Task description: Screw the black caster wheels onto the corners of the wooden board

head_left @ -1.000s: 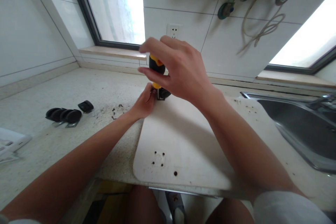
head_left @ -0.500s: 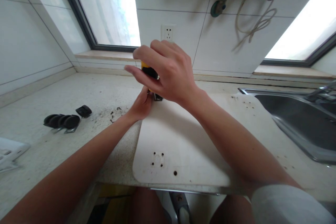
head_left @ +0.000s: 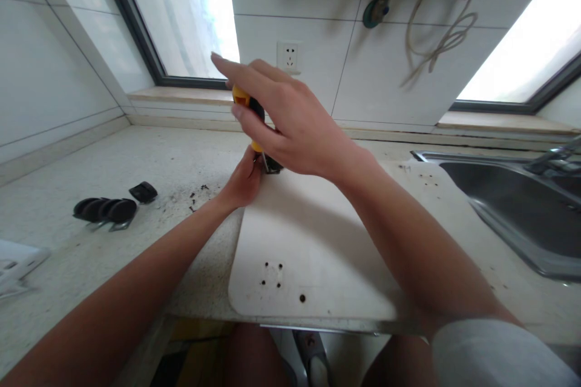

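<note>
My right hand [head_left: 290, 118] is wrapped loosely around the yellow-and-black handle of a screwdriver [head_left: 241, 97], its index finger stretched past the handle. The screwdriver points down, its metal shaft beside a black caster [head_left: 273, 164] at the far left corner of a white board [head_left: 308, 236]. My left hand [head_left: 245, 181] is closed at that corner, fingertips against the lower end of the screwdriver and the caster; which of them it grips is hidden. Screw holes show in the board's near left corner.
Several black casters [head_left: 105, 210] lie on the counter [head_left: 149, 151] to the left, with dark crumbs [head_left: 200, 190] between them and the board. A steel sink [head_left: 499, 205] is at the right. A socket [head_left: 288, 57] and pipe valves [head_left: 376, 12] sit on the tiled wall.
My right hand has turned and tipped on the screwdriver, its index finger now reaching further up and left, so more of the yellow handle shows. My left hand has stayed in place.
</note>
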`<state>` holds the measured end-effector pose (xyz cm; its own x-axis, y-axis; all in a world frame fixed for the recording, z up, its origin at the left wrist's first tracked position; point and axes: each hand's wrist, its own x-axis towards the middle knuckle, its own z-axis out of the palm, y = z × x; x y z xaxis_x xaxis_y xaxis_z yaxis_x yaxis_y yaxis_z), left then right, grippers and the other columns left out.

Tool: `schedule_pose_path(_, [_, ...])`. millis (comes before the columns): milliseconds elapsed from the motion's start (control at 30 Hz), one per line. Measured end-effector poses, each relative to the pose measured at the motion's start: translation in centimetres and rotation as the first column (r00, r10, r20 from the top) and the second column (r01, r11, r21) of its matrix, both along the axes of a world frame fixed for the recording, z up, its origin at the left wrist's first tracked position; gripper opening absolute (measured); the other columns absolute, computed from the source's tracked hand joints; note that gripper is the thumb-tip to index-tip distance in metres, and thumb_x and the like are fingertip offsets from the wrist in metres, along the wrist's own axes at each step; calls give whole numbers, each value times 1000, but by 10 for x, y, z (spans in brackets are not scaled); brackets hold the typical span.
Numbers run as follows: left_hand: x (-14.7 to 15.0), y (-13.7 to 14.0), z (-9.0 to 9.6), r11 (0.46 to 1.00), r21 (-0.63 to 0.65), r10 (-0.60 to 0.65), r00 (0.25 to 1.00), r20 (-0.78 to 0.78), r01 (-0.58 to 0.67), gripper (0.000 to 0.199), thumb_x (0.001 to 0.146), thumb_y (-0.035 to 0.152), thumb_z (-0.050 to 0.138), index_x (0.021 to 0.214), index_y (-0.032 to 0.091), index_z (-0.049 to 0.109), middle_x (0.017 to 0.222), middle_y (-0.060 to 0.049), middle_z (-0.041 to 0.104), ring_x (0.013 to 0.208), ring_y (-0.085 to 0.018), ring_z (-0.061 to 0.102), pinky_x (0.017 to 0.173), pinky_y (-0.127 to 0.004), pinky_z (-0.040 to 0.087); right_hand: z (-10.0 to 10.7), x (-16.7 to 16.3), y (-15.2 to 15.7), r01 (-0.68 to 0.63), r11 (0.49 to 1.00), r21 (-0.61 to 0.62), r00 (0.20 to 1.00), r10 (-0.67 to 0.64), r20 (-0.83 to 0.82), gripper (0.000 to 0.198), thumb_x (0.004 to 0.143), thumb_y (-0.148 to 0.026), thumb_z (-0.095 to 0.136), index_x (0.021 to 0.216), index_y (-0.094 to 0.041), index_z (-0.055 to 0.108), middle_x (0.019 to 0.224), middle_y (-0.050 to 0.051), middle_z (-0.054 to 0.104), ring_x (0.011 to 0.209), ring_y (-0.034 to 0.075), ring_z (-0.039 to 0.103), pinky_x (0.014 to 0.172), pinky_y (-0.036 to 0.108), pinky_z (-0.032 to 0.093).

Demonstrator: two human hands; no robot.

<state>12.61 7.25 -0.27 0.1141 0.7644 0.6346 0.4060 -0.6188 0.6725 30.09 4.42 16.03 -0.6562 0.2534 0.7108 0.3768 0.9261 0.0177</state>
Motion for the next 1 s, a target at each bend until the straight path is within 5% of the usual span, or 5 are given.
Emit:
schedule_pose_path(233, [1,-1,2,998,-59,27,999,35,-25,52,113,67,45,137,26,64,139,-14,78,147,-42,63,120,-62,57,-2,1,-1,212,960,183,976,-201,-80,48,119,-53,48,137,-21,80,119,10,74,111,26,61,96,40,48])
schedule_pose_path(433, [0,-2,2,999,-49,17,1000,11,-16,51,115,65,45,146,27,60,153,-13,72,157,-39,56,130,-63,50,12,8,-11,34,998,-53,997,-30,74,40,118,-29,47,152,-34,69,130,2,74,117,21,67,96,33,50])
schedule_pose_path(600, [0,-1,2,998,-59,36,999,11,-35,53,115,67,42,141,26,63,143,-14,76,147,-42,63,121,-62,56,0,2,-1,169,969,182,985,-161,-61,49,120,-52,43,132,-23,80,124,11,72,111,24,62,94,38,48])
schedule_pose_path(800, [0,-2,3,998,-62,17,1000,5,-17,50,114,65,45,141,26,60,138,-15,77,147,-40,63,121,-63,55,10,10,-1,-11,995,-104,998,18,61,40,112,-28,55,149,-36,68,128,1,76,115,23,67,99,35,50])
schedule_pose_path(1000, [-1,0,0,998,-53,26,999,48,-23,48,113,66,50,139,27,62,143,-13,76,146,-41,63,122,-61,55,9,6,-8,150,988,33,988,-149,-33,25,111,-35,65,132,-26,75,124,8,75,116,26,62,93,40,49])
